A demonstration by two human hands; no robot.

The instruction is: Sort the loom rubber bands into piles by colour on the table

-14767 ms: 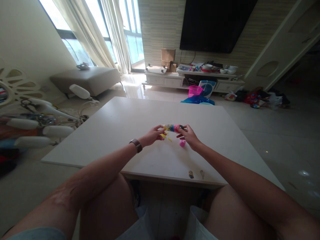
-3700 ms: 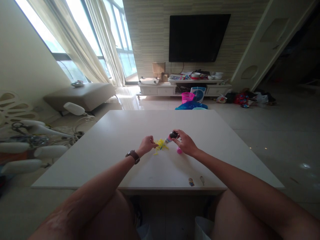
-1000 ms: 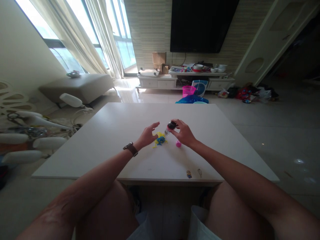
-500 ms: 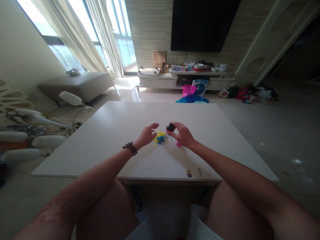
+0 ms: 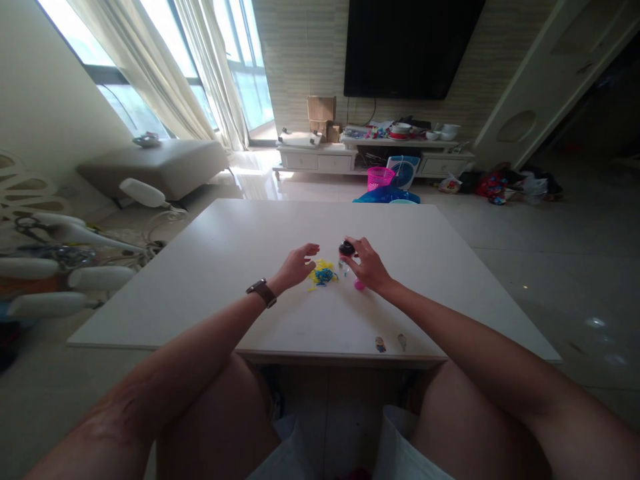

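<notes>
Along the near edge of the white rectangular table [image 5: 270,227], right of its middle, lie two small flat pieces: one yellow-and-blue figure [image 5: 381,345], one pale oval [image 5: 402,342]. Farther in come one round pink piece [image 5: 359,285], then one heap of thin yellow and blue strips [image 5: 325,273], too tangled to count, beside the left hand [image 5: 296,265], its thumb and fingers spread. Just right of the heap, the right hand [image 5: 371,267] pinches one black-ended clear container [image 5: 346,249].

A television [image 5: 400,47], curtains [image 5: 145,73] and apparently an ottoman [image 5: 160,167] show a home living room.

Two hands [image 5: 296,267] [image 5: 371,265]; apparently one bottle [image 5: 346,249]
</notes>
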